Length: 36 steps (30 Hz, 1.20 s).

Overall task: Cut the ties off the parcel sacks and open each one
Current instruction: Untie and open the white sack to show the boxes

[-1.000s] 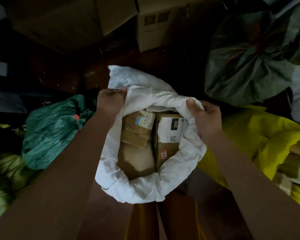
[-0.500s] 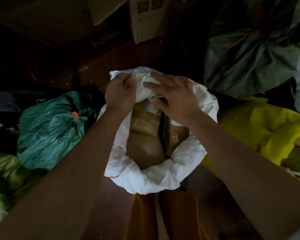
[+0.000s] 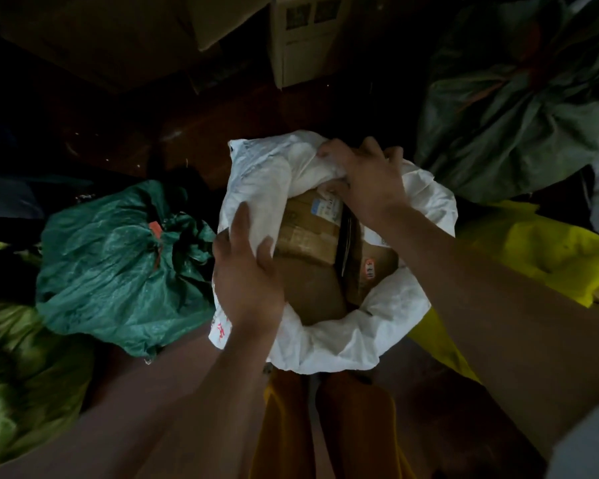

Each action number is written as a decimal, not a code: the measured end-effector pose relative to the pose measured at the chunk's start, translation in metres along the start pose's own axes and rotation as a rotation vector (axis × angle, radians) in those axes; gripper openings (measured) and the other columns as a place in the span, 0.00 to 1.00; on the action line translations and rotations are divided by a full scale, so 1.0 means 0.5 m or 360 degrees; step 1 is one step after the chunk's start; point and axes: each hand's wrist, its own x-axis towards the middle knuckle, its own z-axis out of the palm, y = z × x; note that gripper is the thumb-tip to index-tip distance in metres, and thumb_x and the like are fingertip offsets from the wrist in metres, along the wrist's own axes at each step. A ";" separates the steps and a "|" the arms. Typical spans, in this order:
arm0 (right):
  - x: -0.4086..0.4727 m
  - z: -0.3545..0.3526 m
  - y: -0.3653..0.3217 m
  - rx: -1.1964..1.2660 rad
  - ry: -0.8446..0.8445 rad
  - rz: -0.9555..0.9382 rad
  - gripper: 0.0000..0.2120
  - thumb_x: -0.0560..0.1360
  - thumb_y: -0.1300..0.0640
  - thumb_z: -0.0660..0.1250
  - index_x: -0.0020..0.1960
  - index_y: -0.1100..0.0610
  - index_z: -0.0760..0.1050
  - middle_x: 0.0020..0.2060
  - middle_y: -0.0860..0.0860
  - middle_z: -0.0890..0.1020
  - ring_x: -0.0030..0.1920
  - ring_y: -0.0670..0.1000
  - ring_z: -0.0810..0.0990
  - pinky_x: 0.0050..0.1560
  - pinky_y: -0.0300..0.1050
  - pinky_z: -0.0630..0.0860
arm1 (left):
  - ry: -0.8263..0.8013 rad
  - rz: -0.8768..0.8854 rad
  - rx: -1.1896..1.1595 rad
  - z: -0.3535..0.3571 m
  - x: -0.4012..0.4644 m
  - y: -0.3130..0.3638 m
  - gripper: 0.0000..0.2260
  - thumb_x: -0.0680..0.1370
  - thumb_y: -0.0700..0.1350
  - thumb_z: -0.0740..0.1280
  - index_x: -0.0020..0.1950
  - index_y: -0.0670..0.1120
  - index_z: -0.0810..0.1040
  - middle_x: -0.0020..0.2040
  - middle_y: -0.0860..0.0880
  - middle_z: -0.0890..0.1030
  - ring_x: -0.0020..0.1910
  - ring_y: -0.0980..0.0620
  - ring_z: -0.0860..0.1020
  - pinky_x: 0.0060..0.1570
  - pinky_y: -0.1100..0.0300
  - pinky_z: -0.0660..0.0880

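White woven plastic, crinkled and rolled back into a thick soft rim, forms the open mouth of the parcel sack [image 3: 336, 340] at the centre of the view, standing on a dark reddish floor [image 3: 187, 133]. Inside it sit brown cardboard boxes [image 3: 308, 233], at least two side by side, with matte surfaces, tape strips and small paper labels; a dark gap runs between them.

The left hand [image 3: 246, 281] grips the near left part of the rim, thumb on the inner side and fingers wrapped over the outer fabric. The right hand [image 3: 367, 181] reaches across to the far edge and bunches a fold of the white material, its fingers curled into the cloth above the boxes. Both forearms are bare.

Left of the white sack lies one teal sack [image 3: 118, 261], glossy and creased, gathered to a knot with an orange tie [image 3: 155, 229] on it. Below that, an olive-green sack [image 3: 25, 357] slumps at the left edge. A large dark green sack [image 3: 519, 108] bulges at the upper right, its neck gathered, and a bright yellow sack [image 3: 533, 257] spreads at the right. That makes five sacks in view. Pale cardboard cartons [image 3: 301, 39] stand at the top in shadow. Two mustard-yellow trouser legs [image 3: 325, 426] show at the bottom.
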 end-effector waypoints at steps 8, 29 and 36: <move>-0.024 -0.031 0.003 0.0645 0.0014 0.0089 0.12 0.77 0.52 0.67 0.56 0.58 0.80 0.49 0.55 0.84 0.51 0.55 0.81 0.53 0.53 0.76 | -0.0041 -0.0191 -0.0525 -0.056 0.121 -0.069 0.12 0.79 0.40 0.64 0.40 0.34 0.75 0.35 0.40 0.74 0.36 0.47 0.74 0.37 0.55 0.70; -0.165 0.017 0.131 0.1481 0.0108 0.1483 0.12 0.80 0.46 0.61 0.48 0.54 0.76 0.41 0.50 0.79 0.46 0.52 0.78 0.44 0.43 0.73 | -0.0186 -0.0072 0.0471 -0.010 0.094 0.075 0.24 0.77 0.62 0.62 0.69 0.53 0.67 0.64 0.42 0.73 0.62 0.37 0.71 0.60 0.43 0.66; -0.144 -0.010 0.088 0.0532 0.0583 0.0906 0.22 0.71 0.61 0.63 0.64 0.64 0.70 0.61 0.62 0.72 0.62 0.62 0.69 0.59 0.54 0.67 | -0.0219 -0.0156 -0.0189 0.029 0.088 0.085 0.16 0.81 0.52 0.61 0.62 0.43 0.78 0.59 0.43 0.80 0.61 0.45 0.75 0.56 0.61 0.66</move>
